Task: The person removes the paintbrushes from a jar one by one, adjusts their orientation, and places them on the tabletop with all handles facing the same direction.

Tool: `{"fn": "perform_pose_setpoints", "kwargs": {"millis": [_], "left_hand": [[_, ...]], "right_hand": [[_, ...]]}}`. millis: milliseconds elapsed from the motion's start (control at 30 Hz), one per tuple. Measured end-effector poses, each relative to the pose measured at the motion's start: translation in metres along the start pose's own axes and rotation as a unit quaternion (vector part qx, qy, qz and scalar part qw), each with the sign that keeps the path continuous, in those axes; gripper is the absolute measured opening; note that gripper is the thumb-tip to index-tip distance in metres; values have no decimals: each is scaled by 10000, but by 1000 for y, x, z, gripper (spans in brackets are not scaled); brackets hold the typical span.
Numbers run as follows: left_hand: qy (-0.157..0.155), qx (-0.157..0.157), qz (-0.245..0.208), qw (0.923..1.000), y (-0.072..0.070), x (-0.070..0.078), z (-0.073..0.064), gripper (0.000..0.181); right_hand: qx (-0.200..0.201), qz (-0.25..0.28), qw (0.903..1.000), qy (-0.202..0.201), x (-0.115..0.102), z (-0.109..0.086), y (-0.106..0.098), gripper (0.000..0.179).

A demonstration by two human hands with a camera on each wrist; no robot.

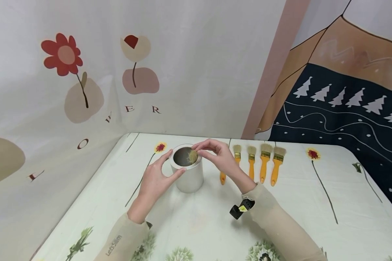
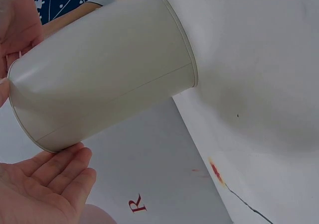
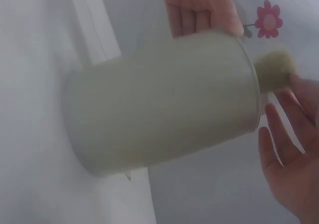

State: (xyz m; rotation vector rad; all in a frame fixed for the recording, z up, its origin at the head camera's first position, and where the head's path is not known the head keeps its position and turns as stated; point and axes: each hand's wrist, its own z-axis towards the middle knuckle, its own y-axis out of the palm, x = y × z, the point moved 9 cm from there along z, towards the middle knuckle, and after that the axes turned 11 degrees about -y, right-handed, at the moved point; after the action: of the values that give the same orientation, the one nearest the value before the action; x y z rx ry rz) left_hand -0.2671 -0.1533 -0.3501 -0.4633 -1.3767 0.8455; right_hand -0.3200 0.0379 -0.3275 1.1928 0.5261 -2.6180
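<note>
A pale grey cylindrical container (image 1: 189, 179) stands upright on the table with its mouth facing up. My left hand (image 1: 156, 177) grips it at the rim, thumb on the near side and fingers on the far side. At the right of the mouth, my right hand (image 1: 217, 156) pinches a paintbrush by its pale bristles (image 3: 274, 69). Those bristles point up at the rim, while the brush's handle is hidden within the container. In the left wrist view the smooth side of the container (image 2: 109, 69) fills much of the picture.
Several paintbrushes with orange handles lie in a row to the right, among them a wide brush (image 1: 277, 165) at the row's end. One brush (image 1: 223, 177) is partly hidden behind my right hand. A flower-printed cloth (image 1: 290, 217) covers the table, and printed hangings (image 1: 202, 72) stand behind it.
</note>
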Motion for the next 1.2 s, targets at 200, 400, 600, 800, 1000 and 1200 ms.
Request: {"fn": "perform_pose_setpoints", "kwargs": {"millis": [200, 400, 600, 800, 1000, 1200], "left_hand": [[19, 24, -36, 10000, 0, 0, -2, 78], [58, 68, -80, 9999, -1, 0, -2, 78], [89, 123, -71, 9999, -2, 0, -1, 77], [43, 80, -101, 9999, -1, -1, -1, 77], [93, 145, -74, 9998, -2, 0, -2, 78], [104, 165, -55, 9998, -3, 0, -3, 78]], "right_hand": [[1018, 357, 9937, -298, -17, -2, -15, 14], [2144, 425, 9695, -1110, -41, 1, -38, 16], [2727, 580, 9486, -1500, -58, 8, -59, 8], [3038, 791, 9368, -1544, -70, 12, -79, 13], [3125, 571, 9411, -1160, -76, 10, -95, 12], [3185, 243, 9444, -776, -71, 0, -111, 10]]}}
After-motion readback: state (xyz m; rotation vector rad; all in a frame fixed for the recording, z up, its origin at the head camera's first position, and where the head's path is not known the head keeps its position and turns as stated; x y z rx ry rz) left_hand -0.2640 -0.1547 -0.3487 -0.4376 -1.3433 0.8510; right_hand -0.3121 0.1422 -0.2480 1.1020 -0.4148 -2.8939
